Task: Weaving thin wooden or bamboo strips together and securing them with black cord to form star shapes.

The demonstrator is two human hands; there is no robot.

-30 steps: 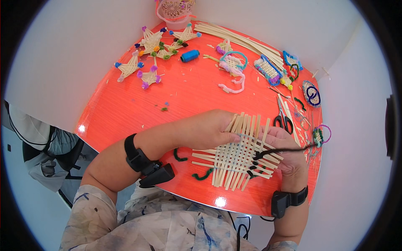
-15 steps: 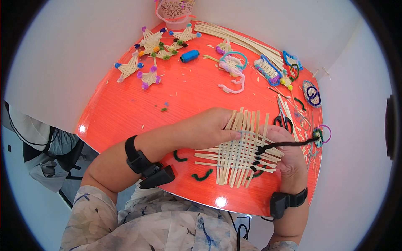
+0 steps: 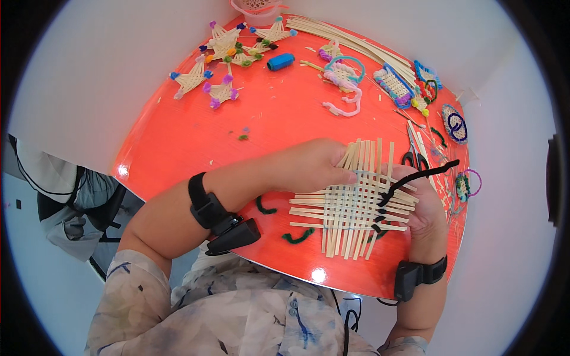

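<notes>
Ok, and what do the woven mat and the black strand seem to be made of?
The woven mat: probably bamboo or wood, matte, judging by its pale, flat strips. The black strand: perhaps chenille stem, dull-finished, since its free end juts out stiffly.

Beyond the hands (image 3: 328,163), the counter (image 3: 291,118) offers a broad lane between the star shapes (image 3: 222,92) and the pink looped piece (image 3: 342,74). Scissors (image 3: 413,149) lie in the way on the right; the strip bundle (image 3: 350,38) and a white wall (image 3: 392,24) bar the back.
</notes>
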